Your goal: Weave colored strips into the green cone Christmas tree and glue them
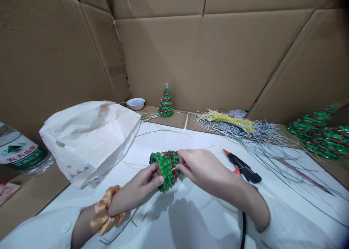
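A small green tinsel tree with a red strand (165, 169) lies on its side between my two hands, just above the white table (191, 212). My left hand (141, 185), with a gold scrunchie on its wrist, is closed on the tree's lower, wide end. My right hand (201, 169) pinches the tree from the right, fingertips at the red strand. A black hot glue gun with an orange tip (241, 167) lies just right of my right hand.
A white paper bag (89, 136) lies at left beside a water bottle (19, 151). A finished small tree (165, 101) and a white bowl (135, 103) stand at the back. Yellow and grey strands (240, 127) spread at right, with green tinsel trees (319, 132) beyond. Cardboard walls surround the table.
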{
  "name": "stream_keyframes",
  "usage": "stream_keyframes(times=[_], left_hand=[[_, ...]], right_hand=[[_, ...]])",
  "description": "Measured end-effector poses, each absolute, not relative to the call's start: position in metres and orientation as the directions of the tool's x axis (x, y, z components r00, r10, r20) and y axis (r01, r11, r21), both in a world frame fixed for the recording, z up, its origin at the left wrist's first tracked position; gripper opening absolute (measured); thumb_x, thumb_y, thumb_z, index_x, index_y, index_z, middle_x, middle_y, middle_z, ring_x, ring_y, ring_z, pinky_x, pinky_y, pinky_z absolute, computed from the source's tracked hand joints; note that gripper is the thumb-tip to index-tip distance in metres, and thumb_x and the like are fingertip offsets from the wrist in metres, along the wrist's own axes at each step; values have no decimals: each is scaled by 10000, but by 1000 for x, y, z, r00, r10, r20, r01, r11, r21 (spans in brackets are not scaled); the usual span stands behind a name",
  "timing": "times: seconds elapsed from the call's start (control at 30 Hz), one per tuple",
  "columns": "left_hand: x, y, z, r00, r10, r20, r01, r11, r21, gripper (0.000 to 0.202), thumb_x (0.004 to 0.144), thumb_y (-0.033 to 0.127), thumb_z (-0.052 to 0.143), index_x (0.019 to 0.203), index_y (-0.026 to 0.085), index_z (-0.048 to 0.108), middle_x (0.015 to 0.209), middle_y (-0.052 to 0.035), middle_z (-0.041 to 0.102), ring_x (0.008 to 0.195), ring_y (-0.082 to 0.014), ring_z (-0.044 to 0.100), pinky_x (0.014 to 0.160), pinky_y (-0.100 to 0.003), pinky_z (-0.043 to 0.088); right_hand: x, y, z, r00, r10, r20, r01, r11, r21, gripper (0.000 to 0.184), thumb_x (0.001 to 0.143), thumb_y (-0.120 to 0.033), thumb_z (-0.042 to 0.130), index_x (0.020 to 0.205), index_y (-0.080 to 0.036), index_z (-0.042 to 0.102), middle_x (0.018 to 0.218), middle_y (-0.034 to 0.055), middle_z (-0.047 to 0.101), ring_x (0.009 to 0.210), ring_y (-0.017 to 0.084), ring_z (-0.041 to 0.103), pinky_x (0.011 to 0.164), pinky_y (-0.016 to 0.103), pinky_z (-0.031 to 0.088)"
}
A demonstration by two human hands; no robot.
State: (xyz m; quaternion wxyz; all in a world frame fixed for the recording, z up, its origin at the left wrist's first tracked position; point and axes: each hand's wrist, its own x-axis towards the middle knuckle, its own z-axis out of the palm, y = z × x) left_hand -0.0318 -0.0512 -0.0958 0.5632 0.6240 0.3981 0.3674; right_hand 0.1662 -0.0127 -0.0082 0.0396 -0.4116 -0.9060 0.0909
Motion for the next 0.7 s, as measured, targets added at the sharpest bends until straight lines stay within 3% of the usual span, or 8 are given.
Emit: stream_keyframes(times=[0.13,0.23,0.37,0.43,0.6,0.7], left_hand=[[-34,-52,-93,390,921,15,211,-105,972,373,853,307,481,1209,202,511,990,-51,611,877,-191,522,841,-272,367],[-35,-54,-87,375,926,33,309,-158,938,297,849,316,480,1105,195,570,883,-35,607,800,-189,511,787,-260,365],[-37,-58,-79,292,951,98,564,-254,785,159,828,329,509,842,200,601,774,-17,583,753,-189,480,718,-246,330],[-37,-60,-77,286,952,109,644,-276,713,166,835,341,495,794,201,576,769,-15,578,764,-189,479,721,-246,318],[-37,-59,-78,368,926,88,628,-317,711,203,845,367,467,820,187,558,746,-19,581,688,-169,488,648,-239,328],[-37,-57,-78,422,902,93,604,-356,713,230,834,387,478,834,174,566,747,-25,585,683,-165,491,639,-237,337]], right_hand=[[163,-14,-11,-673,738,-57,733,653,-191,115,849,-248,488,780,-182,551,722,40,652,615,167,583,488,264,201],[155,-18,-15,-678,734,-41,727,660,-190,114,866,-199,448,852,-165,556,802,65,659,670,181,596,507,276,216],[163,-14,-16,-714,700,-19,691,699,-184,159,893,-237,405,854,-169,543,802,64,648,667,183,593,515,279,232],[175,-9,-15,-715,699,-13,692,704,-160,195,903,-244,373,813,-182,534,761,51,639,630,173,578,511,276,237],[181,-8,-12,-711,703,22,696,708,-115,173,866,-116,377,806,-176,528,799,57,614,661,168,565,539,271,274],[168,-17,-10,-710,702,-60,704,703,-106,205,775,-15,427,894,-146,531,876,79,605,701,182,574,545,271,284]])
